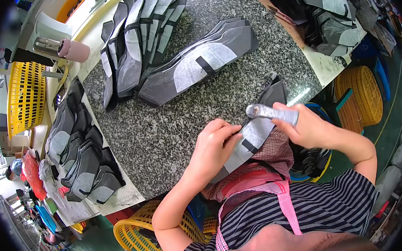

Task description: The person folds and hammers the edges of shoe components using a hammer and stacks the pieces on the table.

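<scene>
A black-and-grey panel (256,131) with a pale patch and a short black strip lies slanted at the table's near edge, its lower end against the apron. My left hand (213,145) is closed, thumb and fingertips pinched at the panel's left edge. My right hand (305,126) is wrapped around a silver, hammer-like metal tool (275,115); the tool's rounded end is over the upper part of the panel. Motion blurs the tool a little. Beyond my hands, a stack of similar panels (197,71) rests on the speckled stone slab (150,143).
More panels fan out at the back (148,30), and others are piled at left (82,149) and at the far right (329,16). A pink-based lamp (73,50) stands back left. Yellow baskets stand at left (26,99), below the table (136,232) and at right (361,95).
</scene>
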`<state>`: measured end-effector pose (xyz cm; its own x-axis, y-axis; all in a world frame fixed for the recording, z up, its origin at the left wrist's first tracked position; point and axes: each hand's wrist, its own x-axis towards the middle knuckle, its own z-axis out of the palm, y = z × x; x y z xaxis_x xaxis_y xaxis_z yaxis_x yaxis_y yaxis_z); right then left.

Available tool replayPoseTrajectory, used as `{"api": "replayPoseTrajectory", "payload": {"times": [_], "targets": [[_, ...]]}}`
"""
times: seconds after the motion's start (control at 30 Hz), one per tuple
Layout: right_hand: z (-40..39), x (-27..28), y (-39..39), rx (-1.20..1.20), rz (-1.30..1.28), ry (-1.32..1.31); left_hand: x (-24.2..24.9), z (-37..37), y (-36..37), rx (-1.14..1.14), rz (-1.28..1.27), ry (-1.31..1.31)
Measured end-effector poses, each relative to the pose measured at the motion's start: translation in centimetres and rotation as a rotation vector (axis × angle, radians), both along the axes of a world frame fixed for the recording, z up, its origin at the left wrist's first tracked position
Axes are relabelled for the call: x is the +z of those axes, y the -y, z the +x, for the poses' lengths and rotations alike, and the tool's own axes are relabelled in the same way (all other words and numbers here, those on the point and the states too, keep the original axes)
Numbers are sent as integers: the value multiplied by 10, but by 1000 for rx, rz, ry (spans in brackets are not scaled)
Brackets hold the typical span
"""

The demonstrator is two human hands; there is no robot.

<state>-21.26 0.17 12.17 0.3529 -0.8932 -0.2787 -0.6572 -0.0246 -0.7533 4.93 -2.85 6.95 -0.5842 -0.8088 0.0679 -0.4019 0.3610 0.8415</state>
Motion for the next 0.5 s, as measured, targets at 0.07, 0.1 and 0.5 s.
{"api": "replayPoseTrajectory", "payload": {"times": [0.07,0.1,0.5], "targets": [[0,12,8,-13,104,-24,-1,3,-5,-16,-17,-3],[1,16,9,-2,102,-25,-1,2,-8,-31,-143,37],[13,11,-10,8,-25,201,-6,2,-29,-74,-603,248]]}}
